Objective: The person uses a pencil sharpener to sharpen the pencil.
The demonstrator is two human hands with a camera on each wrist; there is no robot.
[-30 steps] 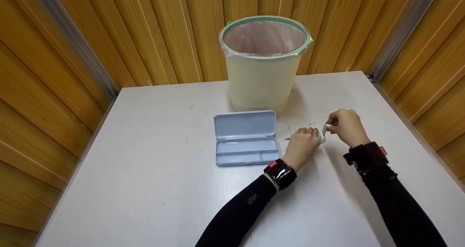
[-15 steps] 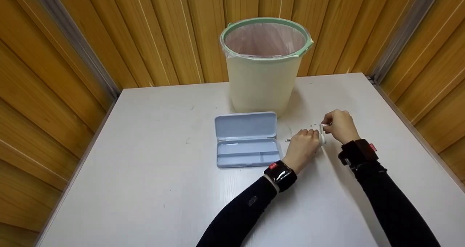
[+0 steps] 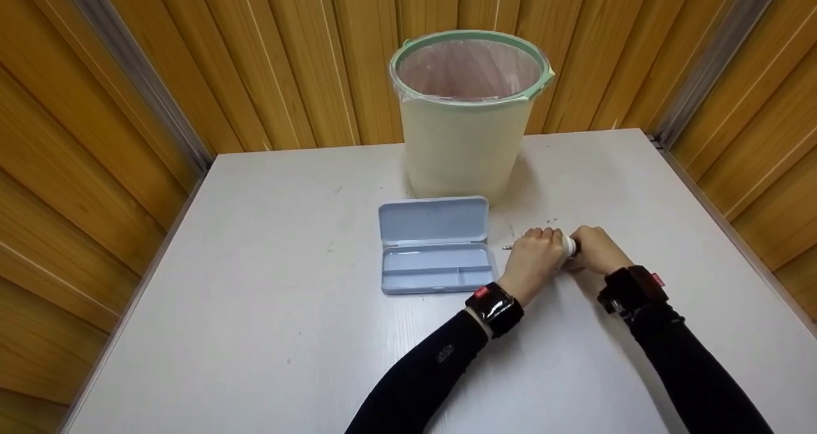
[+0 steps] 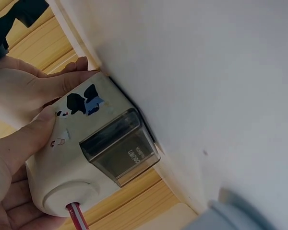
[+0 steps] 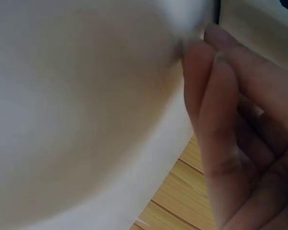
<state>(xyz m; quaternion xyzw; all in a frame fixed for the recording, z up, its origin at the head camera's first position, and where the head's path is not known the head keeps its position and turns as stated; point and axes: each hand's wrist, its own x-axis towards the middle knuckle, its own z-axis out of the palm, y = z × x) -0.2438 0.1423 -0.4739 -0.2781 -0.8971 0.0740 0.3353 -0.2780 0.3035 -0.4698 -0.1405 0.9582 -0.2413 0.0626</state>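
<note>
A white crank pencil sharpener (image 4: pixel 110 103) with dark stickers and a clear shavings drawer (image 4: pixel 129 153) stands on the table. My left hand (image 3: pixel 535 255) grips its body from above, thumb on one side and fingers round the other. Out of the sharpener's front sticks a red-striped pencil (image 4: pixel 78 218); its end also shows left of my left hand in the head view. My right hand (image 3: pixel 600 249) is at the back of the sharpener, fingertips pinched together on the crank handle, which is mostly hidden by the fingers and blurred in the right wrist view.
Left of the hands lies a blue pencil case (image 3: pixel 434 255), lid raised, its compartments bare. Behind it stands a cream bin (image 3: pixel 466 147) with a green rim and a plastic liner. Small dark specks (image 3: pixel 552 220) dot the white table (image 3: pixel 255 261). Wood-panel walls close in the back and sides.
My right hand has swung from above the crank's centre down and toward me, carrying the crank handle round. My left hand and the sharpener stay nearly in place.
</note>
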